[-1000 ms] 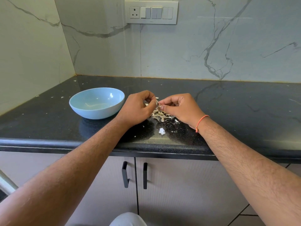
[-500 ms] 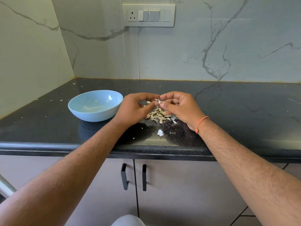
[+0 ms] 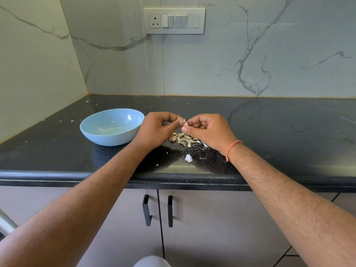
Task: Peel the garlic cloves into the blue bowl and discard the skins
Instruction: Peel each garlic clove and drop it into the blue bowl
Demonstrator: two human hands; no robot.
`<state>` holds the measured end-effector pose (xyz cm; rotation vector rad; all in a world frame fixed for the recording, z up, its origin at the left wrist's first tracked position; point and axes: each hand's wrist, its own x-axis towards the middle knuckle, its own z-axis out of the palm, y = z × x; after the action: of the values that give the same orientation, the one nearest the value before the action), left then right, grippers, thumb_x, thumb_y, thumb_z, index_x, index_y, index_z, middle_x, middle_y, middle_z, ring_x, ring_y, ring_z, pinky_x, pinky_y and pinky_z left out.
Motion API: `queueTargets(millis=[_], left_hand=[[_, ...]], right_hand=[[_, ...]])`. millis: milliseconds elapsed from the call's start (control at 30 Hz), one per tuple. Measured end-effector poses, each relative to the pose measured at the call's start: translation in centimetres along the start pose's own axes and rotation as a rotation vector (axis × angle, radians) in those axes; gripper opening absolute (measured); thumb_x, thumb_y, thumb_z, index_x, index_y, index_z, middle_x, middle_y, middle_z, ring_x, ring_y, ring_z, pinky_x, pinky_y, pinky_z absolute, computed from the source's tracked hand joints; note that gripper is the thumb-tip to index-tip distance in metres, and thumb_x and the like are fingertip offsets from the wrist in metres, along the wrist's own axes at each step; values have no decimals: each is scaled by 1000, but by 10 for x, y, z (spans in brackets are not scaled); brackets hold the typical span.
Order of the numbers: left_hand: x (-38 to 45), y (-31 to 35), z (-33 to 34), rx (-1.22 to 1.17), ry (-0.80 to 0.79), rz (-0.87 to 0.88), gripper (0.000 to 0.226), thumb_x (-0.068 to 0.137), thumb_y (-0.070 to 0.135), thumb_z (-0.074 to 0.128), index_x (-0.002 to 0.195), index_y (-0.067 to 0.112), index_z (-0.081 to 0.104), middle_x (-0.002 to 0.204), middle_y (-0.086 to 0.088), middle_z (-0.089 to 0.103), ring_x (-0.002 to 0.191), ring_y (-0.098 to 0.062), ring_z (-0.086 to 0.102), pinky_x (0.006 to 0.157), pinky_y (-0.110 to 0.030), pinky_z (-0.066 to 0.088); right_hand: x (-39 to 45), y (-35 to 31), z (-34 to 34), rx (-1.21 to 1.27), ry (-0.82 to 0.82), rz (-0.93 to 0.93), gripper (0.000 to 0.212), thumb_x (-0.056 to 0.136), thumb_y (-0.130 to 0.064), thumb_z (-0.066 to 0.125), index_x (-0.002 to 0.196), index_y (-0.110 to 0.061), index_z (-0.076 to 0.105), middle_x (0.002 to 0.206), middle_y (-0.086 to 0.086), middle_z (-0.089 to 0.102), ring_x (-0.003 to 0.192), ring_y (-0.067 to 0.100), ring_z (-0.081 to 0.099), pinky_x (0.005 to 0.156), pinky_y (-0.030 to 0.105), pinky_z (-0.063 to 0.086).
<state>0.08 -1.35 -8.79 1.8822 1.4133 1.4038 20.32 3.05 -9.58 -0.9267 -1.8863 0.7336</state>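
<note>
Head view: left hand (image 3: 154,130) and right hand (image 3: 209,131) meet above the black counter (image 3: 289,135), fingertips of both pinching one small garlic clove (image 3: 185,123) between them, its skin partly lifted. Directly below lies a pile of skins and cloves (image 3: 184,139); a white scrap (image 3: 188,158) lies nearer the edge. The blue bowl (image 3: 112,127) stands just left of the left hand, its contents unclear. Assessment: peeling in progress; the loose skins are not yet discarded.

Black granite counter (image 3: 279,132); white switch panel (image 3: 174,21) on marble wall (image 3: 250,54); cabinet doors' black handles (image 3: 146,210).
</note>
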Motion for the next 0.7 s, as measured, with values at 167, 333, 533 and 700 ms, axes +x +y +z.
queueTargets(millis=[167,333,533,700], left_hand=[[0,2,0,-5,-22,-27,16,99,24,72,108,12,80,48,11,61,37,-1,51,43,-12,41],[3,-3,-3,-31,-71,-48,13,101,28,71,99,20,81,53,3,63,38,-8,44,43,-18,40],[3,-1,-4,-78,-122,-82,22,104,29,66,94,15,79,54,1,61,43,-8,45,46,-19,40],[2,3,-1,-58,-146,-81,20,107,27,60,95,15,71,53,5,64,40,-3,50,43,-17,40]], right_hand=[[-1,-3,-1,-23,-16,-50,12,90,-27,82,94,-16,84,69,-13,74,59,-2,62,63,14,49],[0,1,-3,-22,-36,-42,10,93,-28,79,90,-20,84,66,-11,73,53,0,52,61,23,45],[1,0,-5,86,-85,4,11,95,-20,76,101,-14,83,83,-1,80,66,5,63,58,16,48],[1,0,-4,124,-103,15,13,95,-17,76,104,-11,82,84,1,81,65,7,63,55,20,49]])
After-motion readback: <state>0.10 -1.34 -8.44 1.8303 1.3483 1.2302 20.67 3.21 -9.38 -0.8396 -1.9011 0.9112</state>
